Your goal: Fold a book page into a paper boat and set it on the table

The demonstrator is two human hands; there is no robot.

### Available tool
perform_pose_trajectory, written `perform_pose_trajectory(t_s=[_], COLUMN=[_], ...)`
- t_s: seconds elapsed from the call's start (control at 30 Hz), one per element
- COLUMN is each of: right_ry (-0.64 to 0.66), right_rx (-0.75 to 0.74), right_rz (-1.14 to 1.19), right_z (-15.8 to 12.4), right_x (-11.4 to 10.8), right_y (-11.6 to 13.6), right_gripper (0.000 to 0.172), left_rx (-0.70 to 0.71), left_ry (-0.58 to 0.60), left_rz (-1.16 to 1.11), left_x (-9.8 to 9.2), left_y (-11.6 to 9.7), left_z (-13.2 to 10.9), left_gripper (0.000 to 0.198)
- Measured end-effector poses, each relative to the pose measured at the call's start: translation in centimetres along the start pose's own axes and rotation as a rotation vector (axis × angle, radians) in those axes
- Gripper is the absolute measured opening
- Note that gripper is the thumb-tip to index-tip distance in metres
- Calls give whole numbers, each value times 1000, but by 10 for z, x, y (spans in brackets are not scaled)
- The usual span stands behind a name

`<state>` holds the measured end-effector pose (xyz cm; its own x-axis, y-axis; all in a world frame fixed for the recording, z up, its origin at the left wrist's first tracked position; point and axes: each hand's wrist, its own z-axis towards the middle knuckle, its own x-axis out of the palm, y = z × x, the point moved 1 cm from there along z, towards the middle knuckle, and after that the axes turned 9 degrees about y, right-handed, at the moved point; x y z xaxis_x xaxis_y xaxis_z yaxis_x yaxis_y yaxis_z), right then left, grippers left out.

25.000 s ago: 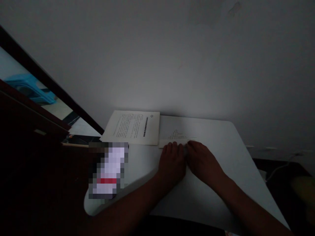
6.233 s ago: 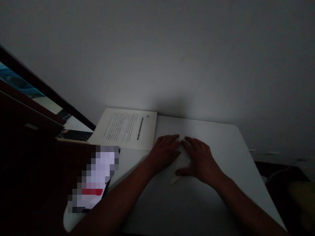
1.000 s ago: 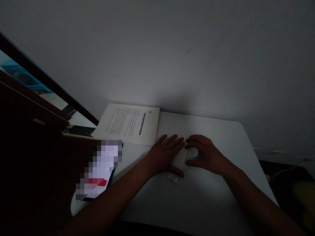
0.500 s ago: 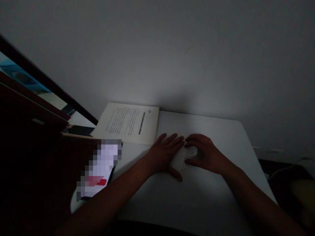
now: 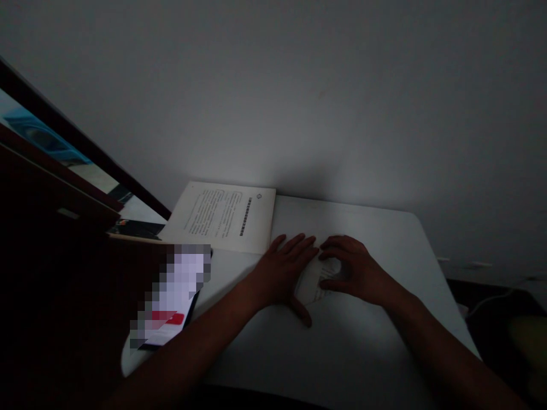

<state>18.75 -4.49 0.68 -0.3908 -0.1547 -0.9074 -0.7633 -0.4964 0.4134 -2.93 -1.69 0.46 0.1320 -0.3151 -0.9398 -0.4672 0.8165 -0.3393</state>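
Note:
A small folded piece of printed paper (image 5: 315, 281) lies on the white table (image 5: 376, 336), between my two hands. My left hand (image 5: 282, 270) lies flat on its left part, fingers stretched out and thumb along the near edge. My right hand (image 5: 354, 270) arches over the right part, with its fingertips and thumb pressing down on the paper. The room is dim, so the folds are hard to make out.
An open booklet of printed pages (image 5: 224, 216) lies at the table's back left. A lit phone (image 5: 171, 299) rests on the left edge. Dark wooden furniture (image 5: 55, 228) stands to the left, a bare wall behind. A cable (image 5: 491, 296) trails at the right.
The folded paper has grown shorter at its near end over the last second. My left thumb has slid along the near edge, and my right fingers have stayed arched on the paper.

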Motion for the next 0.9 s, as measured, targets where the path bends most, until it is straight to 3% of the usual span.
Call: perform_pose_trajectory(t_s=[0.23, 0.5, 0.8, 0.9], right_ry=[-8, 58, -71, -93], right_rx=[-5, -47, 61, 95], right_rz=[-16, -37, -61, -76], right_z=[-3, -3, -6, -6], right_x=[0, -1, -2, -1], right_y=[0, 8, -12, -17], right_gripper=[46, 43, 38, 37], left_rx=[-80, -64, 16, 35], left_ry=[-32, -73, -106, -146], left_rz=[-30, -45, -129, -133], left_x=[4, 6, -3, -6], left_y=[-3, -1, 3, 4], left_z=[-12, -12, -18, -19], left_gripper=[121, 114, 88, 68])
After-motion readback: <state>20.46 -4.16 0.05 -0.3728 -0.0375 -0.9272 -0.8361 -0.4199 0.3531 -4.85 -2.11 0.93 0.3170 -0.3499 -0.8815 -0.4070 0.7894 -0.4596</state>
